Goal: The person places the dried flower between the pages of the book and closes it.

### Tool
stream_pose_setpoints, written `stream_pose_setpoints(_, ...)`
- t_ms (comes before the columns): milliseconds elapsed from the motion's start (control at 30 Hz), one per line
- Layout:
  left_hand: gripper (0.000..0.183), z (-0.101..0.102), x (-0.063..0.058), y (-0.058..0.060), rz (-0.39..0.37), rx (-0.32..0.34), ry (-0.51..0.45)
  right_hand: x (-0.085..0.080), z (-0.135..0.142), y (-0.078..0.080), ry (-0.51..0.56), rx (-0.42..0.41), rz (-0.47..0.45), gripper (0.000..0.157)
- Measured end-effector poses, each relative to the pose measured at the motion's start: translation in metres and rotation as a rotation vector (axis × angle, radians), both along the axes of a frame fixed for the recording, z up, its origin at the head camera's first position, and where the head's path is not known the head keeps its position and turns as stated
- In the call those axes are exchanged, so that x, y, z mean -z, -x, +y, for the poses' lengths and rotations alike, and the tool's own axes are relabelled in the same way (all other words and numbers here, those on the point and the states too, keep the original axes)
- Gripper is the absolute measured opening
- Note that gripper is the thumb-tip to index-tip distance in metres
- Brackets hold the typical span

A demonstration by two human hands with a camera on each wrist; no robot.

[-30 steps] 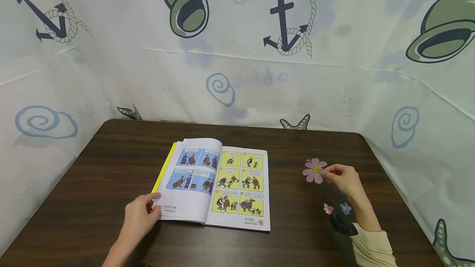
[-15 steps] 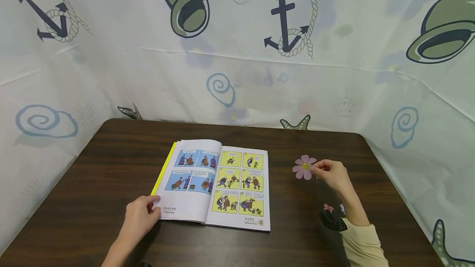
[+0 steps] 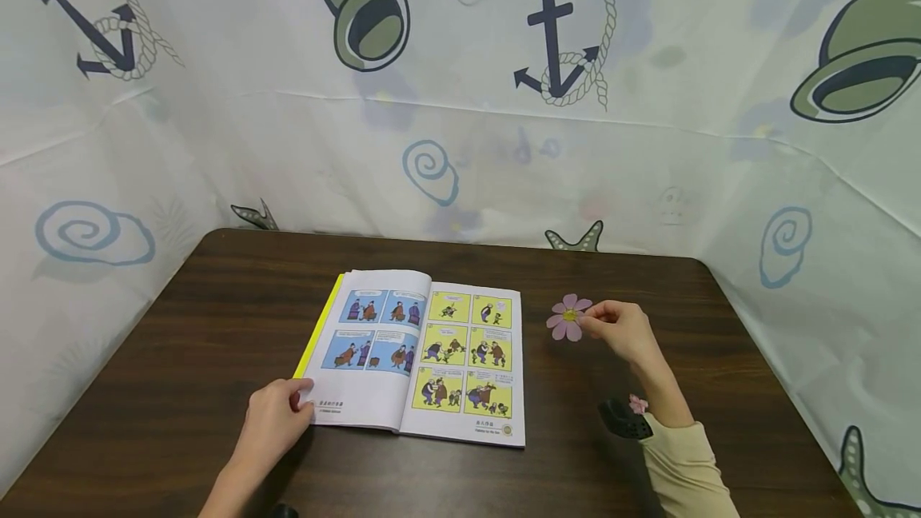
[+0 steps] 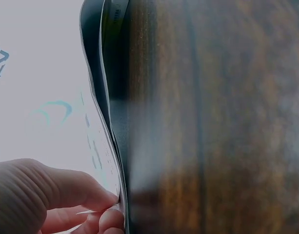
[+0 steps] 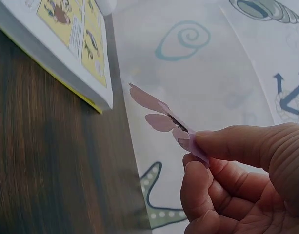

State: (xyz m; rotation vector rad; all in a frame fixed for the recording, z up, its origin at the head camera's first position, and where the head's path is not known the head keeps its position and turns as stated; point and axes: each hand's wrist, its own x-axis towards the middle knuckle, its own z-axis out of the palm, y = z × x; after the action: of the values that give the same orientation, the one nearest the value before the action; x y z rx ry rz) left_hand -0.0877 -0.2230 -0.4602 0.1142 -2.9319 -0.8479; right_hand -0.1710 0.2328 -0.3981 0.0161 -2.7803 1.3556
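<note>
An open comic book (image 3: 460,366) lies on the dark wooden table, blue panels on its left page and yellow ones on its right. At the lower left corner, my left hand (image 3: 269,418) pinches the page edges between thumb and fingers, as the left wrist view also shows. To the right of the book, my right hand (image 3: 624,330) pinches a flat pink flower (image 3: 568,316) with a yellow centre by one petal. In the right wrist view the flower (image 5: 159,114) appears nearly edge-on, raised off the table.
A small pink flower (image 3: 637,404) lies by the right wrist, partly hidden by a black strap (image 3: 624,420). The wooden table (image 3: 180,342) has rounded far corners. Behind it hangs a white curtain (image 3: 302,158) printed with anchors and shells.
My right hand has carried the pink flower leftward, closer to the book. The forearm now hides the small blue flower. My left hand has stayed at the book's corner.
</note>
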Motion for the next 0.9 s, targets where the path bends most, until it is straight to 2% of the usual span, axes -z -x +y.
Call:
stream_pose_setpoints(167,0.029,-0.001,0.001,0.001,-0.003,0.009,0.012,0.0,-0.013,0.002,0.014,-0.021,0.004,0.014)
stream_pose_setpoints(367,0.026,0.0,0.002,0.001,0.07,0.018,0.038,0.003,-0.032,0.005,0.022,-0.032,-0.01,0.01)
stream_pose_setpoints(467,0.027,-0.001,0.001,0.001,0.074,0.044,0.039,0.005,-0.042,0.006,0.023,-0.046,-0.016,0.009)
stream_pose_setpoints(600,0.029,-0.003,0.002,0.002,0.08,0.096,0.018,0.007,-0.052,0.007,0.022,-0.068,-0.011,0.009)
stream_pose_setpoints(700,0.028,-0.007,0.005,0.002,0.121,0.126,-0.001,0.009,-0.058,0.007,0.021,-0.082,-0.01,0.008)
stream_pose_setpoints(800,0.028,-0.011,0.008,0.003,0.15,0.137,-0.031,0.01,-0.064,0.006,0.019,-0.1,-0.012,0.008)
stream_pose_setpoints(900,0.029,-0.014,0.009,0.002,0.14,0.138,-0.057,0.01,-0.071,0.004,0.018,-0.108,-0.025,0.007)
